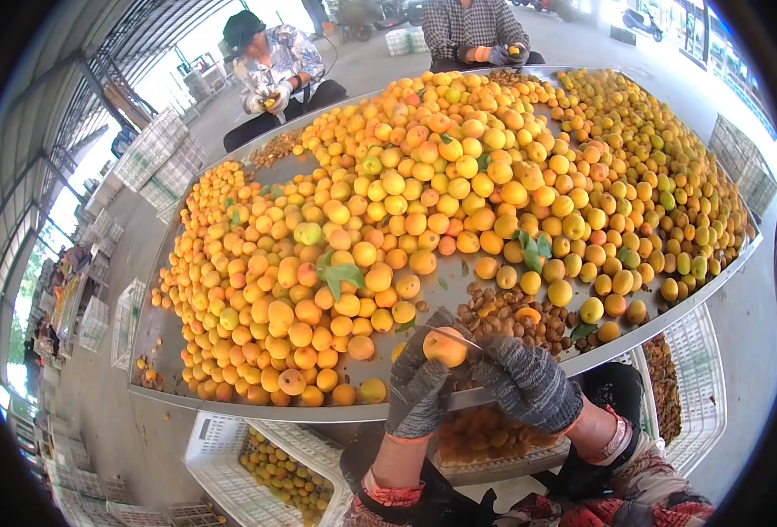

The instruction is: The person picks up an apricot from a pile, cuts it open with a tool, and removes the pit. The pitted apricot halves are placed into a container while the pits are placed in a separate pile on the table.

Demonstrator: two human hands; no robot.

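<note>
My left hand (421, 386), in a dark grey knit glove, is closed around an orange-yellow apricot (444, 348) just above the table's near edge. My right hand (529, 379), gloved alike, is closed on a thin knife (467, 342); its handle is hidden in the fingers. The slim blade lies against the apricot's right side. Just beyond my hands, a heap of brown apricot pits (516, 321) rests on the metal table (423, 292). A large pile of whole apricots (388, 211) spreads over the table, with some green leaves (340, 274) among them.
Under the near edge stand a white crate of apricots (287, 474), a container of orange-brown pieces (494, 435) and a white crate (696, 386) at right. Two people (274, 66) (476, 35) in gloves work at the far side. Stacked crates (155, 158) stand at left.
</note>
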